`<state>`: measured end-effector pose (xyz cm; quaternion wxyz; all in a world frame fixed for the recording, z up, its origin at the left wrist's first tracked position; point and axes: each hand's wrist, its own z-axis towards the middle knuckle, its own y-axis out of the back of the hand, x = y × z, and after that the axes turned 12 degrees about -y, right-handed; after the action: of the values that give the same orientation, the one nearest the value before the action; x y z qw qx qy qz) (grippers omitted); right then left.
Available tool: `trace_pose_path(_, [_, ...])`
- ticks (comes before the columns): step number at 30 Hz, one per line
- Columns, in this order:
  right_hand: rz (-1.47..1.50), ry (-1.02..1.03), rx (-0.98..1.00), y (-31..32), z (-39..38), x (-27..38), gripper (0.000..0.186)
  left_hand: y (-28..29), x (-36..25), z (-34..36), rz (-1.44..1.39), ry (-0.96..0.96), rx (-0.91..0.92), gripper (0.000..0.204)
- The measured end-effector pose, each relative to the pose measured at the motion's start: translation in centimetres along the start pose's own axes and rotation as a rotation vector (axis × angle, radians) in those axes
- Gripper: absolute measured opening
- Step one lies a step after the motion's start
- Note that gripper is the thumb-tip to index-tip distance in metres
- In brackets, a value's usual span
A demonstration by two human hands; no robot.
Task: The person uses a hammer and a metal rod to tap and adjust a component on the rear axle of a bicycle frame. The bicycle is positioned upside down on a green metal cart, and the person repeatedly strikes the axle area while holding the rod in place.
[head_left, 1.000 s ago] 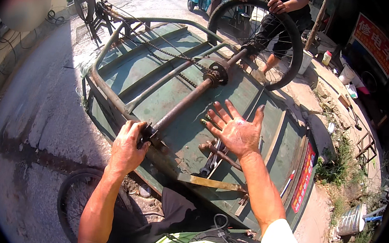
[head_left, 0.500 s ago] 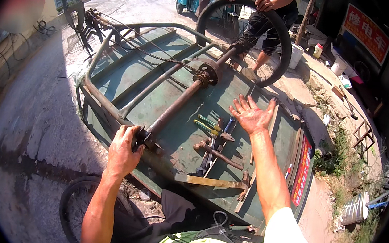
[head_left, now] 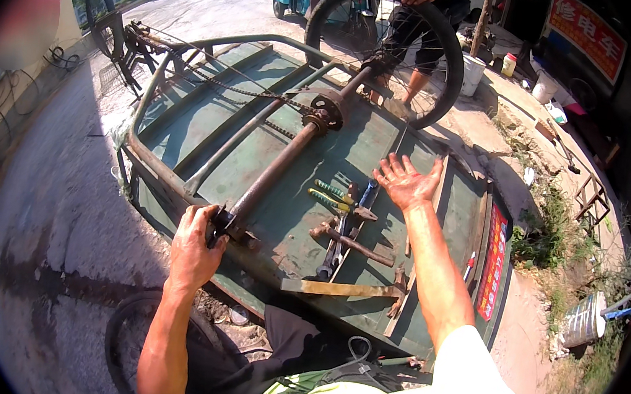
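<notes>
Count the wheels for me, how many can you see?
3. One big wheel held by a person at the axle's far end, one far left by the frame, one beside the left arm. More may be hidden.

Single view: head camera, worn, left one of a side-by-side pair. We look down and forward from standing height onto an overturned green cart bed point(head_left: 216, 121), which fills the centre. Fisheye lens: the bed's straight rails bow toward the rim, and a dark circular border crops the corners. Picture upright, unmirrored. Our forearms enter from the lower edge; left hand point(head_left: 193, 247) sits close to the lens on the near end of the axle point(head_left: 276, 170), right hand point(head_left: 407, 181) farther out over the tools point(head_left: 341, 207). The far end, with a wheel point(head_left: 393, 44) held by another person, lies near the top edge. No second view to compare.
</notes>
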<state>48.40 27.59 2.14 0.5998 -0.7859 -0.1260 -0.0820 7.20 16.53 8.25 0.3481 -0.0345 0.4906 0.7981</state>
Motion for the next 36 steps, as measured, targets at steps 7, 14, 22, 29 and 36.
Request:
trace_pose_path(7, [0.038, -0.027, 0.007, 0.1, 0.1, -0.4, 0.113, -0.1, -0.1, 0.1, 0.016, 0.008, 0.007, 0.052])
trace_pose_path(14, [-0.412, -0.047, -0.081, 0.1, 0.0, -3.3, 0.072, -0.1, 0.7, -0.3, 0.037, 0.007, 0.005, 0.053])
trace_pose_path(22, [-1.639, 0.44, 0.309, -5.2, -7.9, -18.8, 0.037, 0.0, 1.3, -0.7, 0.053, -0.009, 0.015, 0.054])
trace_pose_path(29, [-1.86, 0.918, 0.349, -6.7, -8.1, -23.1, 0.027, -0.1, 0.6, -0.2, 0.02, -0.019, -0.012, 0.052])
trace_pose_path(36, [-1.711, 0.661, 0.28, -6.0, -7.8, -24.6, 0.025, -0.1, 0.4, -0.2, 0.019, -0.012, -0.016, 0.053])
